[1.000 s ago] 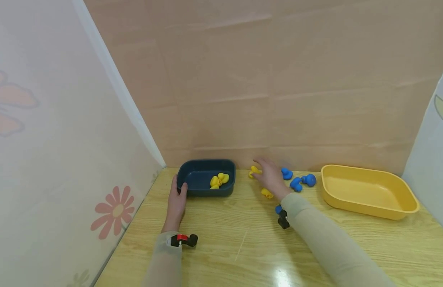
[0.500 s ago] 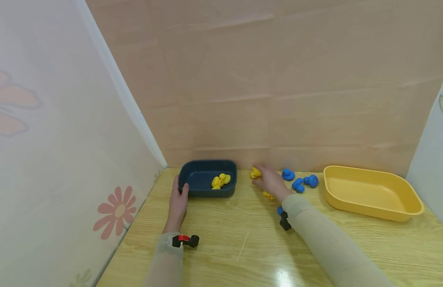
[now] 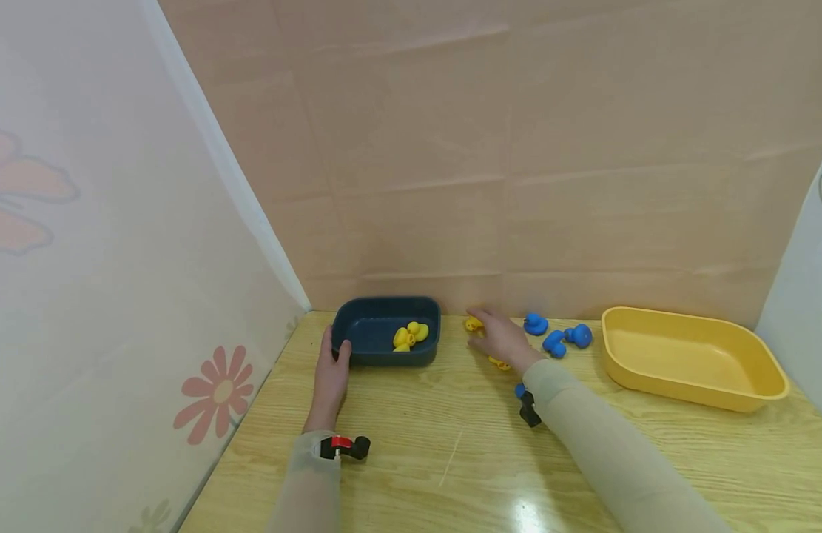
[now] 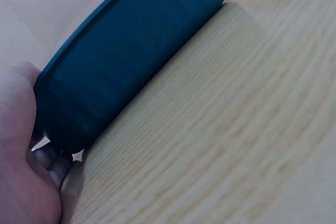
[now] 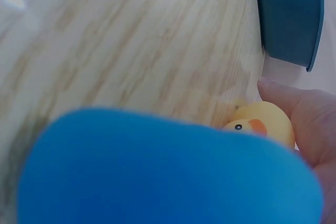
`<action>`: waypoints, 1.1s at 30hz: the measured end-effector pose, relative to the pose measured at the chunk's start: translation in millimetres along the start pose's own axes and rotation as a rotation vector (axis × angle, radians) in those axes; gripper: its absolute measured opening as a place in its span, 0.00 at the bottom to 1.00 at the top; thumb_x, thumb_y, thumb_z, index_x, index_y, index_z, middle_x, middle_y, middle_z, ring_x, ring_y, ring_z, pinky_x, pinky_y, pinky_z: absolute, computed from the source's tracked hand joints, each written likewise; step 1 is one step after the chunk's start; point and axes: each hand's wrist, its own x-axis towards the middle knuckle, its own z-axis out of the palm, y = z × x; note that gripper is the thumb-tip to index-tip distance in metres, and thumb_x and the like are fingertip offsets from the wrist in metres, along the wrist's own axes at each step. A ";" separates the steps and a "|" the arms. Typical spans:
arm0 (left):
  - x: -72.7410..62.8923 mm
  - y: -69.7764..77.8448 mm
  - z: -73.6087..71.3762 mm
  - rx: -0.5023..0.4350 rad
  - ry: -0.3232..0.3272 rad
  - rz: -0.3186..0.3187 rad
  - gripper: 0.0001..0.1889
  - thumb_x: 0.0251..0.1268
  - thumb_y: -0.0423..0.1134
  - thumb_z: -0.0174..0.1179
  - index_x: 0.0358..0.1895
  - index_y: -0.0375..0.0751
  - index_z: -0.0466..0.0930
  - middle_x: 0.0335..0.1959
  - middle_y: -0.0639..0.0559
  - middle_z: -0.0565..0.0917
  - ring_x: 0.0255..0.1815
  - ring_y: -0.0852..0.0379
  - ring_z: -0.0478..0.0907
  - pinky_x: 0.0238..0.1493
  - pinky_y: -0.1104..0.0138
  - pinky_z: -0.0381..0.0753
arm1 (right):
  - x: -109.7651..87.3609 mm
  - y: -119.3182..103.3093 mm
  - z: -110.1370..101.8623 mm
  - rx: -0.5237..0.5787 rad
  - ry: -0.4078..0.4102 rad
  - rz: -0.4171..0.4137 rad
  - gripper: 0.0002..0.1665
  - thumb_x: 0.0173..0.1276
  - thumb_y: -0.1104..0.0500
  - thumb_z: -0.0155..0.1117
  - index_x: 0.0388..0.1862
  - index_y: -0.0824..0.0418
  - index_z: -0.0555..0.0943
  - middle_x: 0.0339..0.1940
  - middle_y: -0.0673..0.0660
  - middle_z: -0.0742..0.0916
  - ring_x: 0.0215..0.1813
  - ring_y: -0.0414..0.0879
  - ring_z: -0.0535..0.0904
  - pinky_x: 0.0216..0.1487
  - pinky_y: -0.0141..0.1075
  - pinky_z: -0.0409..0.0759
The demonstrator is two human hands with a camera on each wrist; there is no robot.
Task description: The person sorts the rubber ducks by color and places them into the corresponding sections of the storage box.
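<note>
A: Head view. Left side?
B: Left hand (image 3: 331,370) at the left end of the dark blue tray (image 3: 367,333), grip clamped on that end, thumb on the near side. Yellow ducks (image 3: 402,338) inside, toward the right edge.
A: Right hand (image 3: 504,340)?
B: Fingertips at a yellow duck (image 3: 473,324) near the brown backdrop (image 3: 411,148). Grip closed or not: cannot tell. Open table (image 3: 411,444) between this duck and the tray's right edge.
A: Tighter side?
B: Right. Blue ducks (image 3: 535,324) near the hand, then the yellow tray (image 3: 697,359).
A: Left wrist view?
B: Long dark blue wall; open wood alongside.
A: Right wrist view?
B: Blurred blue shape (image 5: 168,177) crowds the foreground. Orange-billed duck (image 5: 273,124) close by the hand. Dark blue tray's end upper right, apart from the fingers.
</note>
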 end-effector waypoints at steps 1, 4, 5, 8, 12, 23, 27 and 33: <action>0.1 -0.2 -0.1 -0.001 -0.001 0.001 0.38 0.93 0.49 0.50 0.93 0.46 0.44 0.92 0.43 0.48 0.91 0.38 0.46 0.86 0.40 0.52 | 1.0 2.7 2.2 -0.016 0.010 -0.009 0.43 0.74 0.55 0.79 0.83 0.61 0.74 0.80 0.71 0.75 0.76 0.73 0.74 0.69 0.68 0.77; 0.0 -0.5 -0.4 -0.001 -0.004 0.001 0.38 0.93 0.49 0.50 0.93 0.46 0.43 0.92 0.43 0.48 0.91 0.38 0.46 0.86 0.40 0.53 | 1.9 7.6 5.2 -0.039 0.028 -0.027 0.41 0.74 0.53 0.79 0.82 0.61 0.75 0.78 0.70 0.77 0.74 0.72 0.76 0.67 0.67 0.79; -0.2 -0.4 -0.2 -0.002 -0.004 0.001 0.38 0.93 0.49 0.50 0.93 0.46 0.44 0.93 0.43 0.48 0.91 0.38 0.46 0.86 0.40 0.53 | 1.7 8.4 5.5 -0.034 0.032 -0.028 0.41 0.74 0.53 0.79 0.81 0.61 0.76 0.78 0.70 0.77 0.74 0.72 0.76 0.67 0.67 0.79; 0.1 -1.4 -0.6 0.004 -0.006 -0.001 0.39 0.93 0.50 0.50 0.93 0.46 0.43 0.93 0.43 0.47 0.91 0.37 0.46 0.86 0.39 0.52 | 0.3 6.5 4.5 -0.009 0.036 -0.021 0.39 0.74 0.56 0.79 0.80 0.62 0.77 0.78 0.70 0.77 0.74 0.72 0.76 0.69 0.67 0.78; 0.3 -2.1 -0.6 0.002 -0.010 -0.001 0.39 0.93 0.50 0.50 0.93 0.48 0.42 0.93 0.44 0.47 0.91 0.38 0.45 0.86 0.39 0.52 | -0.4 2.0 3.6 -0.005 0.022 -0.013 0.38 0.74 0.58 0.79 0.79 0.63 0.78 0.78 0.70 0.77 0.75 0.71 0.75 0.70 0.67 0.78; -1.2 -0.2 -1.0 0.018 -0.008 0.007 0.40 0.92 0.56 0.49 0.94 0.49 0.42 0.93 0.45 0.47 0.91 0.39 0.46 0.86 0.41 0.53 | -1.8 -5.6 2.2 0.002 0.033 -0.011 0.31 0.72 0.62 0.80 0.70 0.65 0.81 0.72 0.68 0.81 0.69 0.67 0.79 0.67 0.63 0.81; -0.2 -2.1 -0.8 0.009 -0.016 -0.003 0.39 0.93 0.54 0.48 0.94 0.54 0.41 0.93 0.48 0.45 0.91 0.40 0.45 0.86 0.40 0.54 | -2.3 -7.4 2.1 0.010 0.046 -0.004 0.26 0.71 0.64 0.80 0.64 0.65 0.81 0.63 0.66 0.85 0.61 0.64 0.82 0.62 0.61 0.83; -0.8 -2.7 0.6 0.010 -0.013 -0.006 0.38 0.93 0.51 0.49 0.94 0.54 0.41 0.93 0.48 0.45 0.91 0.40 0.45 0.86 0.40 0.53 | -3.4 -4.4 4.7 -0.004 0.082 0.000 0.20 0.69 0.69 0.78 0.55 0.63 0.80 0.56 0.64 0.85 0.54 0.62 0.82 0.56 0.58 0.83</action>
